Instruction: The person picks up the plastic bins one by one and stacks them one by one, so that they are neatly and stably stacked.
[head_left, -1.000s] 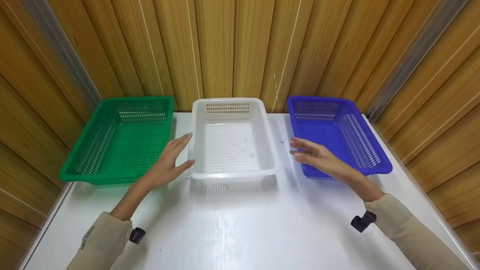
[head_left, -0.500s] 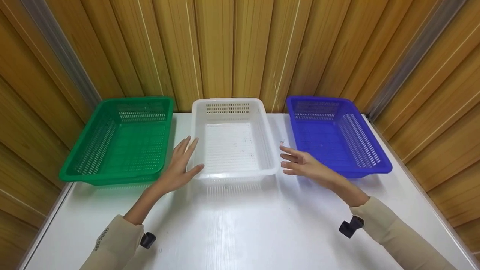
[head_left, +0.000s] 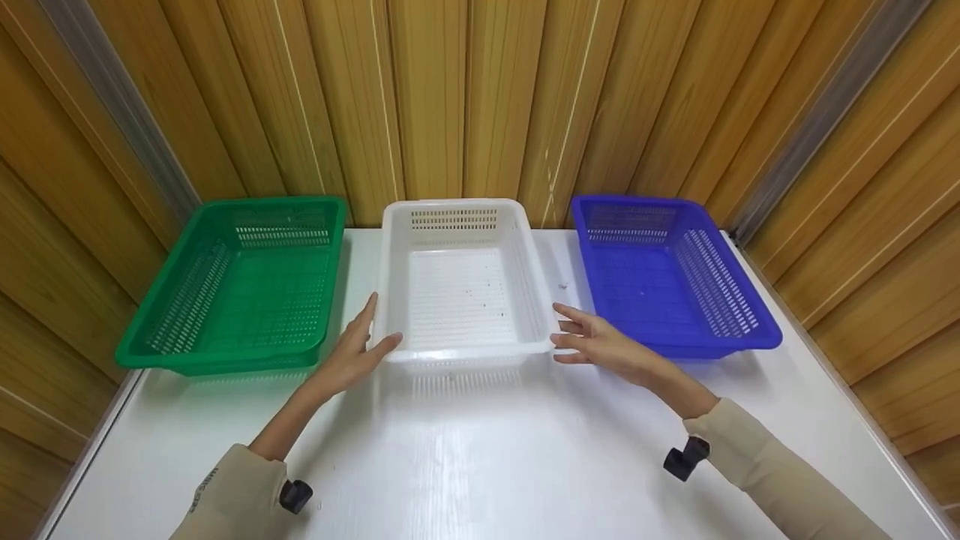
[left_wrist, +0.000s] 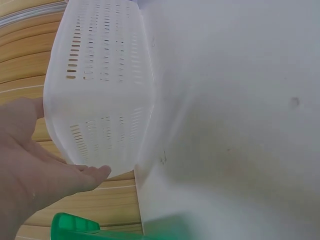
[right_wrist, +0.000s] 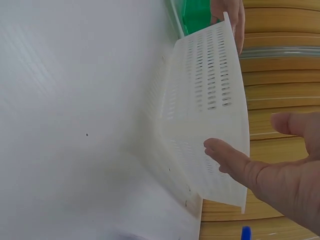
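Observation:
A white plastic basket with slotted walls sits on the white table, in the middle of a row. At its near left corner is my left hand, fingers straight along the outside and the thumb tip at the rim; the left wrist view shows the basket's wall between thumb and fingers. My right hand is at the near right corner, fingertips right at the rim. In the right wrist view its fingers extend beside the slotted outer wall, with the thumb held apart.
To the left stands a green basket, and to the right a blue basket, both on the white table. A wood-patterned wall rises close behind the row. Similar panels flank both sides.
Both hands have closed in on the white basket: the left from beside the green basket to the right, the right from the blue basket to the left. The baskets stay in place.

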